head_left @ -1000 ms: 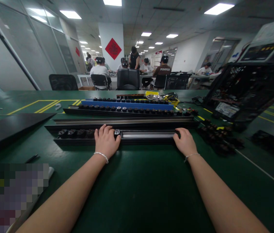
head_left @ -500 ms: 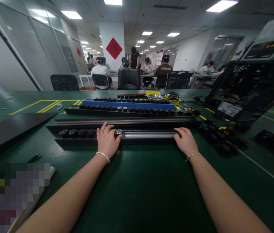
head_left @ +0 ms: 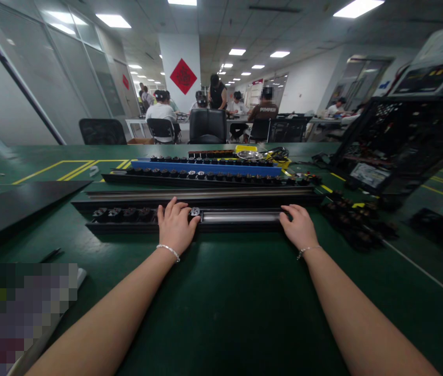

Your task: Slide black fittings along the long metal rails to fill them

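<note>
A long black metal channel (head_left: 241,225) lies crosswise in front of me, its right part showing a shiny bare inner face. Several dark round socket modules (head_left: 115,213) sit in its left part. My left hand (head_left: 176,225) rests over the channel, with the thumb and index finger closed about a socket module with a pale top (head_left: 195,212). Its palm hides part of the row behind that piece. At the channel's right end, my right hand (head_left: 299,225) pinches the channel between thumb and fingers.
Behind lie another black channel (head_left: 206,196), a black strip filled with sockets (head_left: 221,179) and a blue strip (head_left: 213,167). Loose black parts (head_left: 357,219) are heaped at right, before an open equipment case (head_left: 405,141). A dark panel (head_left: 21,209) lies left. People sit at far tables.
My left hand and the pale-topped socket module have slid slightly right along the channel. My right hand stays at the channel's right end.
</note>
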Demonstrator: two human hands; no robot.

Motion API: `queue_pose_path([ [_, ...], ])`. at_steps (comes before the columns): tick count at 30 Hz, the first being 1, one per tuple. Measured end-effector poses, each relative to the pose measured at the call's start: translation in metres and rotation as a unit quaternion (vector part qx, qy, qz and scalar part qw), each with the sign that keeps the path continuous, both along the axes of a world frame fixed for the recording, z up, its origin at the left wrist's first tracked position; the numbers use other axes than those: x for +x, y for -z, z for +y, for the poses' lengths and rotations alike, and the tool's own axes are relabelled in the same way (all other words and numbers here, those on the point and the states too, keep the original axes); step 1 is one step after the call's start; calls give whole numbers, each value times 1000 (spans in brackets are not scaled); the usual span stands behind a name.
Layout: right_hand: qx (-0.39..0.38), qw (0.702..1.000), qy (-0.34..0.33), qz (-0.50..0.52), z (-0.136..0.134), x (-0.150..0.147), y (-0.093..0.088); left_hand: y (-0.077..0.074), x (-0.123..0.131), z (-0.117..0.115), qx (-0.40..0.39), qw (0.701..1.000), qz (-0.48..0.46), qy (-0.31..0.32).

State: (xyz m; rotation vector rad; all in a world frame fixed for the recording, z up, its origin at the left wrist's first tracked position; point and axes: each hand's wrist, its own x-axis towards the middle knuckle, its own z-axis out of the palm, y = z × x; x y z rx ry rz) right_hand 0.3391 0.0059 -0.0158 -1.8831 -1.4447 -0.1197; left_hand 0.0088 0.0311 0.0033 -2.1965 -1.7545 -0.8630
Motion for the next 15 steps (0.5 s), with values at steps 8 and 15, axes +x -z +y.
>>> queue_pose_path([
  [8,-9,1000,5,12,-1,-3,-3,-2,4,-8,3,999,44,11],
  [15,-1,1000,0,15,0,-2,-2,-1,4,-13,19,997,77,5],
])
